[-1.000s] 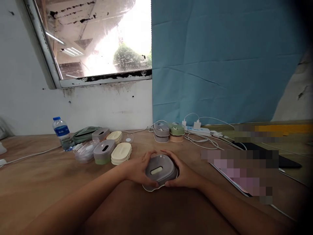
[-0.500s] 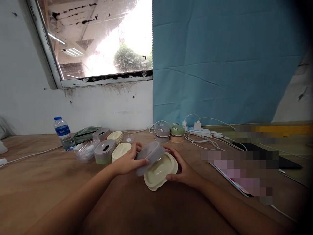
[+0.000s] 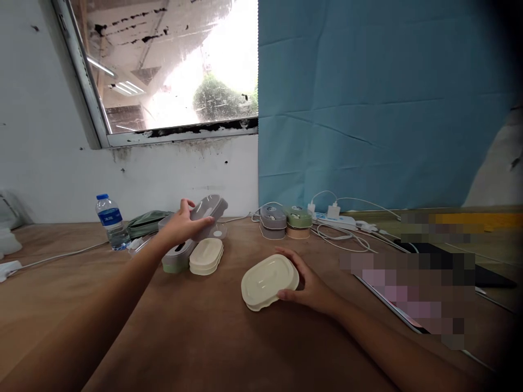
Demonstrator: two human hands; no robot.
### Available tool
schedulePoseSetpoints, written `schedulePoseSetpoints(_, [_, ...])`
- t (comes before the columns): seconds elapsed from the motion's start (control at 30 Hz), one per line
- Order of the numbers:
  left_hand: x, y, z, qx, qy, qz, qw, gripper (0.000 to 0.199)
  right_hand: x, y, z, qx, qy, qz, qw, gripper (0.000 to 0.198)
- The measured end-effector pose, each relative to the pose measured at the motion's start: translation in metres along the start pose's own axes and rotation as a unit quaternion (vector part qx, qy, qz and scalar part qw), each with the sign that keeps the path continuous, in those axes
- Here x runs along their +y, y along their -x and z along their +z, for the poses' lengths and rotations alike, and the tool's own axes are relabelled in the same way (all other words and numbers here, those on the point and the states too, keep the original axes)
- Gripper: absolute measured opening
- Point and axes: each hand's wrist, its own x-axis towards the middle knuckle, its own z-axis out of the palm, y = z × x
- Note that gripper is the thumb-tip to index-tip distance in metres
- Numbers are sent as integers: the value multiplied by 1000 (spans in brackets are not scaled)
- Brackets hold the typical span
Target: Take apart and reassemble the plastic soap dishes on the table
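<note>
Grey see-through plastic on one side, cream on the other, and the hands are well apart. Left hand has thumb and fingers clamped on one tilted grey cover, held up off the table. Right hand is half open around the right end of one cream oval lid, thumb on the near edge, fingers at the far one. Can't tell if that lid touches the table.

The left hand and forearm hide part of a grey-and-green box and most of some clear plastic stuff. Just below that hand is one stack of cream lids, layers too tight to count. Beyond the left forearm: one water bottle and one green pouch, partly covered. Past the right hand sit two lidded boxes, one grey, one green, plus two white chargers. Whatever's right of that hand is pixelated.
</note>
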Motion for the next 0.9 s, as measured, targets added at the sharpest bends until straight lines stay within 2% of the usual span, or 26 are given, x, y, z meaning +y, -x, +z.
schedulePoseSetpoints(0.17, [-20,-17,-15,13,-197,-64,978,86,-3,1,0,-8,10,8,1000,84])
schedulePoseSetpoints(0.33, [-53,-27,-6,13,-317,-93,944,100,-5,0,1,-16,15,12,1000,83])
schedulePoseSetpoints(0.5, [-67,-26,9,4,-294,-108,950,100,1,0,1,-11,5,8,1000,83])
schedulePoseSetpoints(0.67, [-66,-24,20,29,-301,-106,947,94,5,0,1,-9,0,4,1000,84])
schedulePoseSetpoints(0.9, [-65,-17,29,31,-329,-98,939,85,1,0,0,-2,21,2,1000,83])
